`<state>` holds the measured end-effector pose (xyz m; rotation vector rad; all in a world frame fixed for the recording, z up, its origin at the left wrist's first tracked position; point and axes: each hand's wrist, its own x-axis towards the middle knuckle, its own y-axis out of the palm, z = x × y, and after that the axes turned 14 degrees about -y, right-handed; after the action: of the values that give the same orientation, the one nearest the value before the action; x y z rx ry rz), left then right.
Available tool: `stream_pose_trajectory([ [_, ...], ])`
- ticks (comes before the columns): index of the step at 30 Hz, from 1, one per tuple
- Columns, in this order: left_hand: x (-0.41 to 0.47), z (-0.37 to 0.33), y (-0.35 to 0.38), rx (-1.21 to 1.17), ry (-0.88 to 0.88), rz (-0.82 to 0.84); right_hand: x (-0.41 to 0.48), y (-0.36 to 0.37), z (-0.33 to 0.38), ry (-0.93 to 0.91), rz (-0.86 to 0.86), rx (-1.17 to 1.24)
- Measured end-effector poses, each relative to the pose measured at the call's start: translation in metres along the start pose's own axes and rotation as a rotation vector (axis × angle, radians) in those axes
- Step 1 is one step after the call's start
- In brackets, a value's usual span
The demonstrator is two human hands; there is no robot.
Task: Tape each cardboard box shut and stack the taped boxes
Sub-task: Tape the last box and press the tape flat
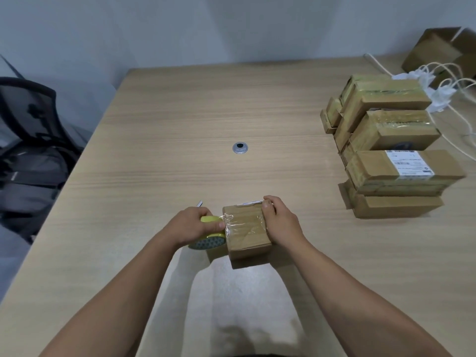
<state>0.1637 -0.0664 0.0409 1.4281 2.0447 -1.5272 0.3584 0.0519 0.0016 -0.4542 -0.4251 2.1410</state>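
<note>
A small cardboard box sits on the wooden table near the front edge. Clear tape stretches across its top to its left side. My left hand grips a yellow tape roll pressed against the box's left side. My right hand holds the box's right side, thumb on top, fingers curled over the far edge. At the right stand stacks of taped boxes, several in all.
A thin white object pokes out behind my left hand. A round metal grommet sits mid-table. White cables and plugs lie at the far right beside an open carton. A dark office chair stands left of the table.
</note>
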Motion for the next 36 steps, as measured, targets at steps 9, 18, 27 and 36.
stream_pose_trajectory([
  [9,0.005,0.006,0.007,-0.17,0.01,0.006,-0.009,0.012,0.006,-0.094,0.04,-0.262],
  [18,0.008,0.024,0.014,-0.655,-0.067,0.032,-0.003,0.008,0.007,-0.059,0.094,-0.092],
  [27,0.013,0.037,0.025,-0.794,-0.085,0.063,-0.008,0.01,0.006,-0.099,0.128,-0.185],
  [36,0.015,0.053,0.031,-1.021,-0.128,0.208,-0.008,0.005,-0.003,-0.118,0.039,-0.061],
])
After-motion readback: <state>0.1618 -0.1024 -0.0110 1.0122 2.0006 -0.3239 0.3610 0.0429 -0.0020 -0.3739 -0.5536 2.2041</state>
